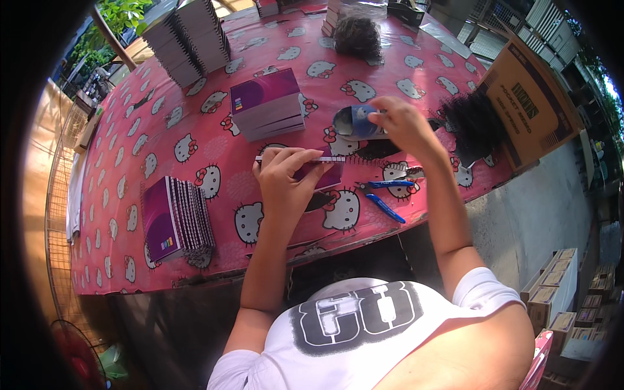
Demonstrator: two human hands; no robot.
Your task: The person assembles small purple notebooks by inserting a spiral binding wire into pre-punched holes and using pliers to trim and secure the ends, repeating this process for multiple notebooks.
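My left hand is closed around a small purple notebook, its punched edge facing up and away. A thin spiral wire stretches right from that edge. My right hand has its fingers curled at the right end of a blue rounded object with a pale picture on it; the fingertips partly cover that end. Blue-handled pliers lie to the right of the notebook, nearest the table's front edge. Beyond my left hand stands a stack of purple notebooks.
Bound notebooks are stacked at left. Taller spiral-bound stacks stand at the back left. A dark tangled wire bundle lies far back. Loose black coils sit beside a cardboard box on the right. A pink patterned cover spans the table.
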